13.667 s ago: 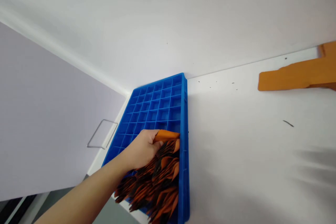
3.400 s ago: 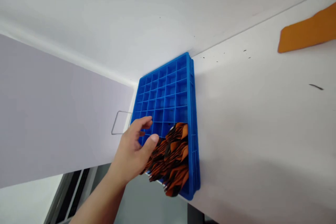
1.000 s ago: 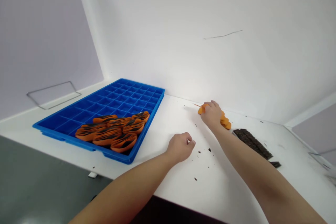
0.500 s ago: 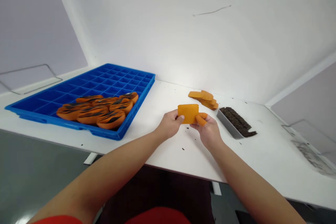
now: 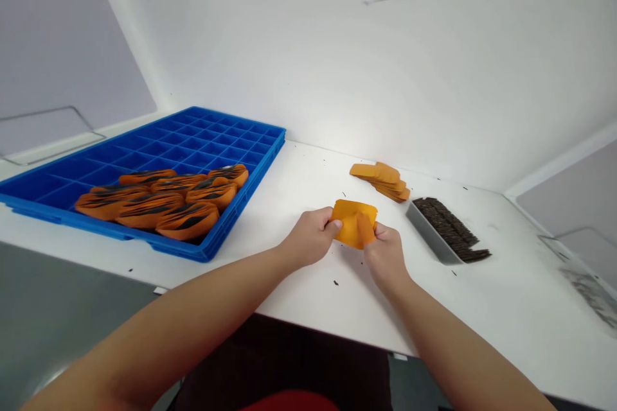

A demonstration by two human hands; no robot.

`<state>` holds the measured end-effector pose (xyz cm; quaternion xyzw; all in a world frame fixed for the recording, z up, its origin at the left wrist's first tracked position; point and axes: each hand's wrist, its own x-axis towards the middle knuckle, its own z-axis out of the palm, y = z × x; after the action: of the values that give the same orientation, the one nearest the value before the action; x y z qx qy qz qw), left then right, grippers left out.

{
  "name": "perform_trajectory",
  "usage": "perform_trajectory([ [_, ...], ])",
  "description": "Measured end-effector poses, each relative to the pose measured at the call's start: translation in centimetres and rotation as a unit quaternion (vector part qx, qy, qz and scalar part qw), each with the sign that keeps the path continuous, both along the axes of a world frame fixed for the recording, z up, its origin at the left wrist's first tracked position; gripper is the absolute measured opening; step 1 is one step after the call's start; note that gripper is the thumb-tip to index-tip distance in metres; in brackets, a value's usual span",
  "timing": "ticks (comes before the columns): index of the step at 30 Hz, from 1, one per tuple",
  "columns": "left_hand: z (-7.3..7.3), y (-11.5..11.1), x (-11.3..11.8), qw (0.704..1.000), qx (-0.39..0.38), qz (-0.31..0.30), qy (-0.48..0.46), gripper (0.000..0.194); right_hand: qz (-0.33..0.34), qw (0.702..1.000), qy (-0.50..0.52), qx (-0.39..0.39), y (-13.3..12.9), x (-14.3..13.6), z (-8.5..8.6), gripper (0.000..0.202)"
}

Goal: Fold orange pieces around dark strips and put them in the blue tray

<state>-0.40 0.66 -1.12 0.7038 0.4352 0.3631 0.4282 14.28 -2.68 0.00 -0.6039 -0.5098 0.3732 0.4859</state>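
Note:
Above the table, between my two hands, is a small flat orange paper packet (image 5: pixel 344 231). My left hand (image 5: pixel 311 234) pinches its left edge, thumb on the near face. At the right edge my right hand (image 5: pixel 387 250) grips the same packet. An orange finger cover on that hand lies across the packet's face; the fingers behind are hidden. Farther back, a fanned stack of similar orange packets (image 5: pixel 380 178) lies on the table. Right of my right hand stands a grey open container (image 5: pixel 434 236) packed with thin dark brown pieces (image 5: pixel 448 226).
On the left, a blue compartment tray (image 5: pixel 282 141) holds several bundles of orange packets with dark contents (image 5: pixel 187 221) at its near end. Small dark crumbs dot the white table (image 5: pixel 299 295). A white wall rises behind, and a wire frame (image 5: pixel 72 109) stands at far left.
My right hand's covered finger has moved onto the front of the packet, which is now tilted and slightly bent. The whole view has shifted a little.

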Motion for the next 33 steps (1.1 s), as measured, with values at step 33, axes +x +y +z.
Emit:
perform_trajectory([
  [33, 0.5, -1.1, -1.6, 0.945, 0.322, -0.004, 0.050, 0.042, 0.071, 0.991, -0.035, 0.106, -1.0, 0.0, -0.7, 0.022],
])
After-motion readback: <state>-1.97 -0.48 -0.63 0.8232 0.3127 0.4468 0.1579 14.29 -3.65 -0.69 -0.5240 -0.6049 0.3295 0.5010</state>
